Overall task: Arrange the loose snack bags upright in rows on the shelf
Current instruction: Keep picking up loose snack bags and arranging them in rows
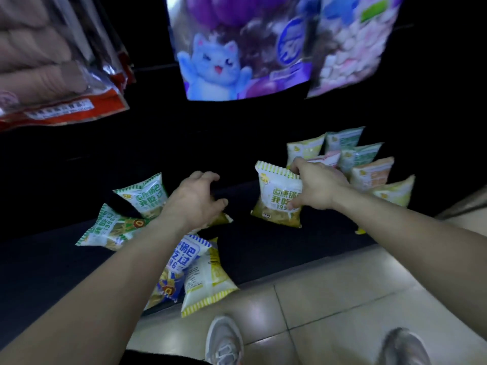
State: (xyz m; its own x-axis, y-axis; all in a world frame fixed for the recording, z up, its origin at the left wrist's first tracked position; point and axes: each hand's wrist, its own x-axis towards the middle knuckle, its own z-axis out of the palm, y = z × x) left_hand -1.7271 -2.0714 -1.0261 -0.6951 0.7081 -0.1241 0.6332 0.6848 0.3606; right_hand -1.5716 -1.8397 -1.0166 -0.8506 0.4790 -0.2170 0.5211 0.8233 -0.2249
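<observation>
My right hand point(317, 187) grips a yellow-striped snack bag point(276, 196) by its right edge and holds it upright on the dark low shelf point(263, 248). Behind it, at the right, several bags point(358, 156) stand upright in rows. My left hand point(196, 200) hovers with fingers spread and curled over a pile of loose bags. In that pile lie two green-striped bags point(142, 193) point(110, 227), a blue-striped bag point(181, 256) and a yellow-striped bag point(208, 280) near the shelf's front edge. The left hand holds nothing.
Large hanging packets fill the top: a red one point(60, 75) at the left, a purple cat-printed one point(237, 48) in the middle, a pink one point(353, 40) at the right. A tiled floor point(329, 299) and my two shoes point(224, 341) lie below the shelf.
</observation>
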